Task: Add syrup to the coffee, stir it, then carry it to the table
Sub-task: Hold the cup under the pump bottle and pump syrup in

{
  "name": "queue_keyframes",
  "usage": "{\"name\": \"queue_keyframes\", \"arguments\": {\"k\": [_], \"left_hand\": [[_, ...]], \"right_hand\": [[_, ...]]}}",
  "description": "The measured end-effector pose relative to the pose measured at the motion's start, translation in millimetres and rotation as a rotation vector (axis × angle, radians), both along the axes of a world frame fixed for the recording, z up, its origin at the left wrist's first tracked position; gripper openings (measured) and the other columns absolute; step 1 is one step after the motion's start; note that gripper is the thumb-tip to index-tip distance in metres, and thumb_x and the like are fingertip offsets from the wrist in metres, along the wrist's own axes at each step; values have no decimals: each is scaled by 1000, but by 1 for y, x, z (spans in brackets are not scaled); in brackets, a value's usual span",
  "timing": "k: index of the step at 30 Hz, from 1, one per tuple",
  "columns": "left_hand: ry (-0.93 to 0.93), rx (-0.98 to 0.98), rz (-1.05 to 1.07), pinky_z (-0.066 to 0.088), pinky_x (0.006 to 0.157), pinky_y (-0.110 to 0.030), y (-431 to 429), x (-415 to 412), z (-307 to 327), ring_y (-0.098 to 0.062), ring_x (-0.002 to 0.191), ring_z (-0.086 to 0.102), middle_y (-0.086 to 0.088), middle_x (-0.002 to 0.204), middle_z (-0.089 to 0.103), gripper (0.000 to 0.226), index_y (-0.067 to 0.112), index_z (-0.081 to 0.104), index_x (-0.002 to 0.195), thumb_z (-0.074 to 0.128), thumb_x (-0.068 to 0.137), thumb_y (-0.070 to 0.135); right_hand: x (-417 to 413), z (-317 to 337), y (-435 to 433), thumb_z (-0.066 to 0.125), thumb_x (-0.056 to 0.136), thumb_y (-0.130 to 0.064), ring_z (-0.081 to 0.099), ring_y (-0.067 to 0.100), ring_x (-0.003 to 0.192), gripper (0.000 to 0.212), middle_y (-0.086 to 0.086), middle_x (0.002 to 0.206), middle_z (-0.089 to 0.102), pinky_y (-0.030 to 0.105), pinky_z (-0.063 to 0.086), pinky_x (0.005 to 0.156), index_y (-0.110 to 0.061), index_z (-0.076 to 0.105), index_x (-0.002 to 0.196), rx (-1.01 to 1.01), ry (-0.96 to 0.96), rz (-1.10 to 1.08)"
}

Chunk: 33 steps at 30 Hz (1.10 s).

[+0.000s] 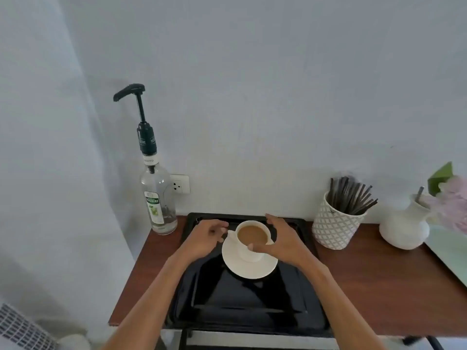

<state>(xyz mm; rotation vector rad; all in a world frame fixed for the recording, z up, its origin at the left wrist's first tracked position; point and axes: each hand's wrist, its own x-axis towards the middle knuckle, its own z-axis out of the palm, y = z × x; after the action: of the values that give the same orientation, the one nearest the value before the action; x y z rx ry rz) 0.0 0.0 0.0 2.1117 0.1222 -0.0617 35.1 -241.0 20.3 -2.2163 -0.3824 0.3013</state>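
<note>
A white cup (253,239) of milky coffee is seen standing on a white saucer (249,267), which rests on the far part of a black tray (240,299). The tray is laid on a brown counter (374,279) set against a pale wall (252,97).

Both bare forearms are stretched forward from the near edge. The left hand (204,239) is held at the left of the cup, its fingers (219,227) curled and partly spread, the tips just beside the cup's left rim; whether the cup is actually touched cannot be told. The right hand (280,242) is held at the right of the cup with its fingers spread wide around the far right side and the thumb laid across the near wall of the cup, where contact seems to be made. Nothing is clasped fully by either hand.

A clear syrup bottle (158,200), nearly empty, is placed upright at the far left corner of the counter, just beside the tray. It is fitted with a dark pump (137,107) whose spout is turned to the left. A wall socket (180,183) is seen behind it.

To the right of the tray, a patterned white pot (334,228) filled with dark stirrers (350,197) is set near the wall. Further right, a white jug (404,228) is placed, with pink flowers (452,205) at the right edge of the view.
</note>
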Motion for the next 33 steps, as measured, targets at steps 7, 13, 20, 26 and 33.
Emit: {"name": "queue_keyframes", "arguments": {"k": [7, 13, 20, 26, 33], "left_hand": [[13, -267, 105, 61, 81, -31, -11, -2, -18, -25, 98, 75, -8, 108, 79, 22, 9, 75, 121, 66, 101, 14], [-64, -321, 84, 59, 91, -23, -14, 0, -27, -16, 106, 76, -5, 113, 81, 26, 10, 78, 119, 75, 94, 11], [-86, -440, 65, 61, 85, -22, -11, 8, -35, -18, 100, 80, -5, 104, 84, 21, 7, 82, 109, 81, 87, 7], [-100, -535, 76, 62, 82, -22, -11, 7, -40, -21, 97, 81, -5, 101, 85, 20, 8, 85, 102, 85, 82, 7], [-139, -617, 103, 65, 85, -30, -13, 3, -40, -24, 99, 81, -8, 102, 85, 21, 12, 85, 101, 85, 81, 14]], "right_hand": [[8, -27, -6, 95, 51, -55, 52, 10, 134, 114, -13, 146, 56, 40, 43, 115, -34, 43, 150, 84, 21, -1], [13, -40, -7, 95, 52, -55, 60, -7, 113, 82, -34, 120, 65, 29, 51, 101, -52, 55, 124, 172, 9, 44], [24, -41, -11, 99, 54, -47, 63, 7, 121, 88, -17, 127, 69, 45, 50, 109, -43, 57, 131, 167, 49, 94], [30, -36, -15, 100, 51, -40, 67, 8, 118, 86, -14, 124, 72, 45, 52, 108, -41, 61, 128, 130, 54, 125], [32, -28, -10, 100, 49, -50, 67, 10, 119, 87, -13, 125, 72, 45, 52, 107, -45, 62, 127, 146, 33, 161]]}}
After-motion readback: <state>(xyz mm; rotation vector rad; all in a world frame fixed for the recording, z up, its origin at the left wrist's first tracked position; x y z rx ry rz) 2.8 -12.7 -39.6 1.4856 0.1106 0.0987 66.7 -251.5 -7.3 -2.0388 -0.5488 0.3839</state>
